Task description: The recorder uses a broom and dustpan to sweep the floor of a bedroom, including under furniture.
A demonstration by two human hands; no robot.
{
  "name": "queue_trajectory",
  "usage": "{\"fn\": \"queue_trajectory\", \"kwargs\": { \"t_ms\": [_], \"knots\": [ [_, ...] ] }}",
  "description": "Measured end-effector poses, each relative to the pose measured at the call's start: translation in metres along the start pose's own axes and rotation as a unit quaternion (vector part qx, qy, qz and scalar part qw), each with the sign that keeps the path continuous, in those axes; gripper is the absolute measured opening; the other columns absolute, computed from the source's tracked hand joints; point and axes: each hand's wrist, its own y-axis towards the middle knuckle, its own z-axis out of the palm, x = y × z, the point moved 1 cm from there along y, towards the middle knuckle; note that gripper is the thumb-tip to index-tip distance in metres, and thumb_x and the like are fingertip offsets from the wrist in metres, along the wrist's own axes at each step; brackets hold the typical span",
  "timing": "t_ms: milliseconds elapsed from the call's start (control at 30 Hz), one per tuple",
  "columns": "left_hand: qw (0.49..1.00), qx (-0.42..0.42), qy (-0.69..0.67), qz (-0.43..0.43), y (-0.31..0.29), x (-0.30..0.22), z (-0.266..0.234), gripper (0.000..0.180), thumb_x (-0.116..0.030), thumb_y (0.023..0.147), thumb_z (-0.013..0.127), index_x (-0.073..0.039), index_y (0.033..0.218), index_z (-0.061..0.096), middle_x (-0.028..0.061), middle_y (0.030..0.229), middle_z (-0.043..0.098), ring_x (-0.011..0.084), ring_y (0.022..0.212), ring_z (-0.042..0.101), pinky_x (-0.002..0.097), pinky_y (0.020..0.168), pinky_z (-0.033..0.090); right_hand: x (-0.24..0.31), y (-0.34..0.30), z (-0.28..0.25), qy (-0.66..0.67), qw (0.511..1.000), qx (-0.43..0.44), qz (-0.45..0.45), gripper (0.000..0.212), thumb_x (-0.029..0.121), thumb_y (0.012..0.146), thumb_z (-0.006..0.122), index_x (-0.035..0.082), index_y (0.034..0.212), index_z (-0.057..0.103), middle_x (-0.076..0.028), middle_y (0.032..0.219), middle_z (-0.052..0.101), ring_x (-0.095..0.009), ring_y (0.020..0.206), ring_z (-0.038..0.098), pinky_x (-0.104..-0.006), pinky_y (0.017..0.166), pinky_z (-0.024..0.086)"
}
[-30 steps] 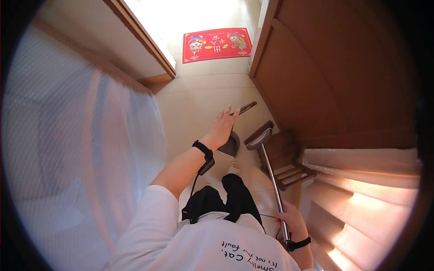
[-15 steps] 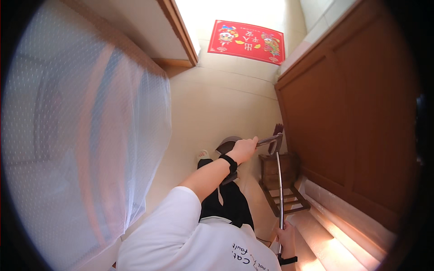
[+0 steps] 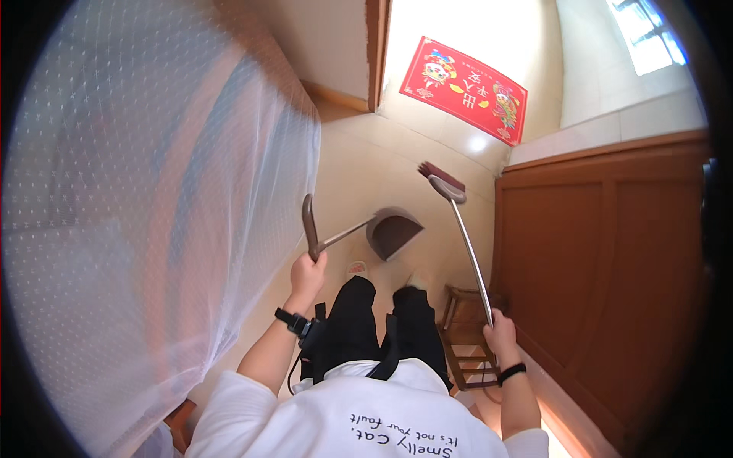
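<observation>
My left hand (image 3: pixel 308 273) is closed around the brown handle of a long-handled dustpan (image 3: pixel 382 212). Its grey-brown pan lies in front of my feet, a thin metal shaft joining it to the handle. My right hand (image 3: pixel 501 334) grips the silvery pole of a broom (image 3: pixel 472 248), low on my right side. The broom's dark red bristle head (image 3: pixel 443 182) reaches forward over the tiled floor, to the right of the pan and apart from it. Whether the bristles touch the floor I cannot tell.
A small wooden stool (image 3: pixel 467 355) stands beside my right leg. Brown wooden panelling (image 3: pixel 595 282) closes off the right. A sheer white dotted curtain (image 3: pixel 168 214) hangs along the left. Beyond a doorway edge (image 3: pixel 372 57) lies a red mat (image 3: pixel 466 90).
My left hand has swung from in front of my body to the left with the dustpan handle. The broom head has moved forward, away from the stool. The view has turned.
</observation>
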Motion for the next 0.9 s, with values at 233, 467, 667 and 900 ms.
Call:
{"fn": "queue_trajectory", "kwargs": {
  "t_ms": [233,467,667,900],
  "knots": [
    [0.996,-0.012,-0.02,-0.081,-0.028,0.018,0.0,0.036,-0.029,0.075,0.054,0.003,0.061,0.051,0.0173,0.053,0.051,0.0318,0.051,0.054,0.0385,0.047,0.038,0.088,0.18,-0.046,-0.198,0.957,0.014,-0.212,0.014,0.008,0.066,0.053,0.003,0.079,0.05,-0.017,0.067,0.057,-0.034,0.067,0.056,-0.0416,0.062,0.045],
    [0.933,-0.127,-0.202,-0.27,-0.034,-0.003,0.02,0.033,-0.025,0.08,0.051,0.0,0.058,0.046,0.0016,0.044,0.039,0.0118,0.036,0.041,0.0259,0.035,0.033,0.212,0.343,-0.012,-0.299,0.881,0.016,-0.367,0.007,0.008,0.075,0.045,0.004,0.079,0.049,-0.013,0.066,0.059,-0.027,0.065,0.06,-0.0362,0.056,0.048],
    [0.889,-0.214,-0.152,-0.374,-0.024,-0.004,0.011,0.041,-0.026,0.085,0.041,0.001,0.115,0.033,0.0071,0.06,0.049,0.0116,0.038,0.042,0.0217,0.032,0.035,0.217,0.416,0.011,-0.277,0.93,0.029,-0.239,0.016,0.011,0.081,0.039,0.003,0.092,0.046,-0.013,0.071,0.061,-0.027,0.069,0.061,-0.0351,0.058,0.049],
    [0.858,-0.264,-0.189,-0.398,-0.036,0.038,-0.005,0.068,-0.016,0.084,0.038,-0.019,0.132,-0.01,0.0152,0.095,0.047,0.0138,0.052,0.047,0.0224,0.045,0.043,0.042,0.393,-0.039,-0.307,0.935,0.101,-0.146,0.015,0.009,0.078,0.04,0.003,0.092,0.041,-0.02,0.074,0.059,-0.034,0.07,0.058,-0.0424,0.061,0.047]
  ]
}}
